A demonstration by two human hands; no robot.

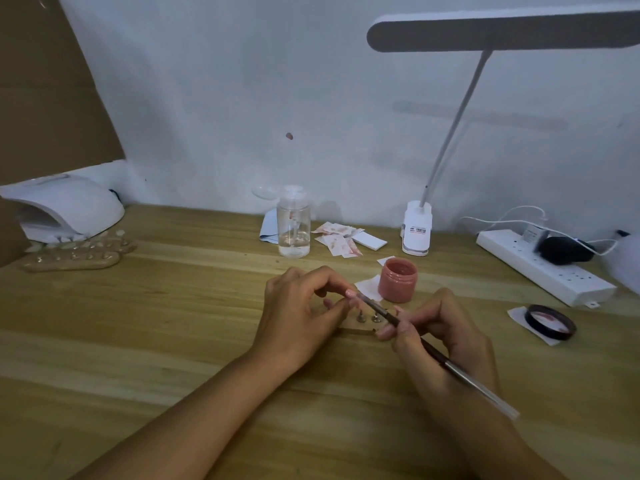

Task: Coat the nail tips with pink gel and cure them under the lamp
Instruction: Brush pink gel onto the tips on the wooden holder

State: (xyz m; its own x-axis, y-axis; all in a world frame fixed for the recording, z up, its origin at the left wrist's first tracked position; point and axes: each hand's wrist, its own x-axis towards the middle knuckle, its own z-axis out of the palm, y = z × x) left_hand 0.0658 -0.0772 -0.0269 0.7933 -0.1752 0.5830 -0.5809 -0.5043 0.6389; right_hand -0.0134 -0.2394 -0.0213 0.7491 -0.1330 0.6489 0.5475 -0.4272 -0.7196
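Left hand (298,306) pinches a small pink nail tip (350,293); right hand (440,330) grips a thin dark-handled brush (433,348), bristles touching it, near the open pink gel jar (397,279).

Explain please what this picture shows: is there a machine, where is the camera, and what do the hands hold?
There is no machine here: a person works with two bare hands. The one picture comes from a camera worn on the head, looking forward and down. The left hand pinches a pink nail tip in its fingers, above a small wooden stand with metal studs. The right hand holds a thin brush whose tip reaches the nail tip. On the wooden table stand an open jar of pink gel, a dark lid to its right, a clear bottle, a clip desk lamp and a white power strip. At far left sits the white curing lamp, with more stands of nail tips before it.
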